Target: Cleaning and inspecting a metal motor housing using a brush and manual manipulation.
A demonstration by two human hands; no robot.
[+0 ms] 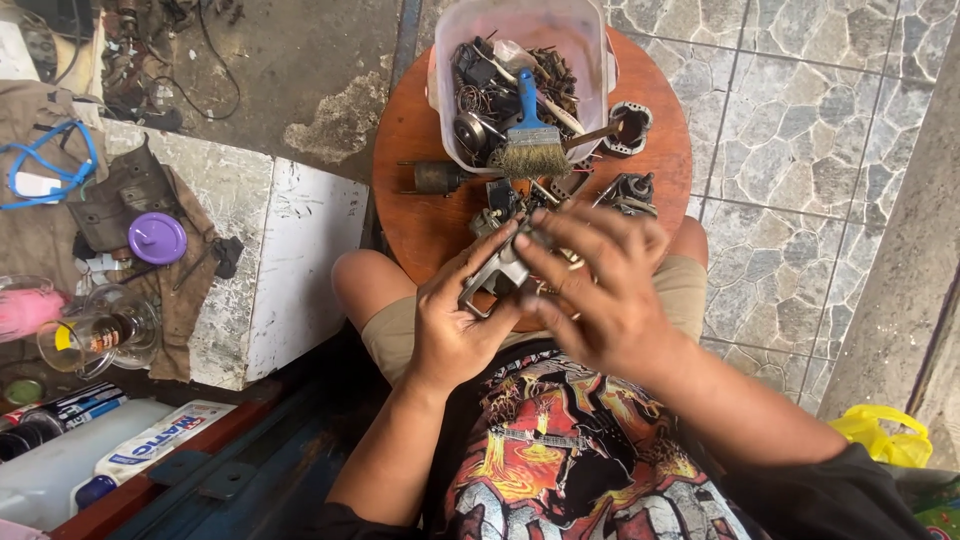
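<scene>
Metal bracket piece (497, 272), some small grey stamped part off a motor, is sitting right between my two hands over my lap, just at the near edge of the round wooden stool top (420, 215). My left hand (455, 325) cups it from underneath with the fingers curled up around its lower edge, so that grip is closed on it. My right hand (605, 290) lies over the top with the fingers fanned out and the tips pressing on the part, and it covers most of it, so I honestly can't tell what's attached underneath. Judging by the mess, I'd say I'm somewhere mid-way: plenty is already stripped down and lying loose, and nothing out here looks put back together. Just past my fingers there's a small dark motor part (632, 192) and another ring-shaped housing (632, 128) on the wood, plus a little cylinder (437, 177) with a shaft off to the left. Further out sits the white plastic tub (590, 40), full of wires, springs and odd bits, with a blue-handled brush (530, 135) lying across the pile. Way off to the left, a purple lid (157, 237) on a grubby cloth.
</scene>
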